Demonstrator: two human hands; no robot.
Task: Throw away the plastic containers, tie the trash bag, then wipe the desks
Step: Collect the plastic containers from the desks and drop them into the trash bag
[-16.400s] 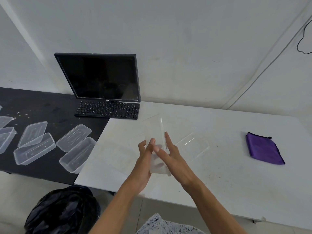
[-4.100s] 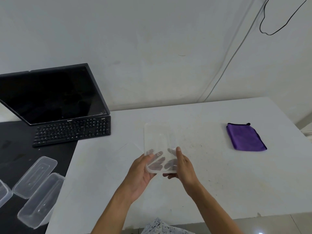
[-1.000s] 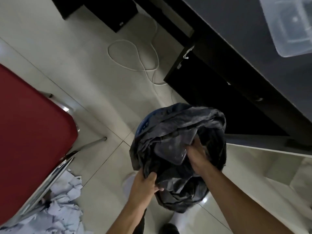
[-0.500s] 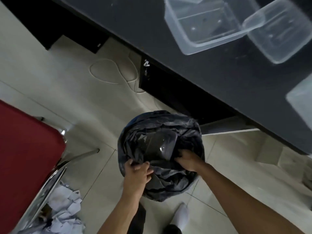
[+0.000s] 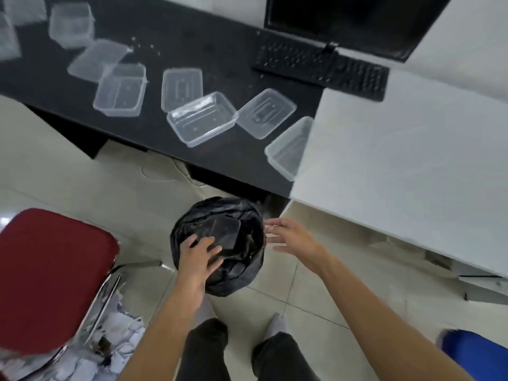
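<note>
A black trash bag (image 5: 242,268) lines a bin on the floor below the desks, and a clear plastic container (image 5: 224,232) lies inside its mouth. My left hand (image 5: 199,257) rests on the bag's near rim with fingers spread. My right hand (image 5: 291,237) hovers open just right of the bag, holding nothing. Several clear plastic containers and lids lie on the black desk (image 5: 176,28), among them a tub (image 5: 202,122), a lid (image 5: 265,112) and a tub (image 5: 290,147) at the edge of the white desk (image 5: 406,149).
A keyboard (image 5: 321,67) and a monitor (image 5: 343,20) stand at the back where the desks meet. A red chair (image 5: 49,276) is at the left with torn paper (image 5: 110,350) under it. A blue object (image 5: 475,353) sits at the lower right.
My right hand has come out of the bag and now hovers open beside it. My left hand let go of the rim and lies spread on it. The view has lifted to the desks.
</note>
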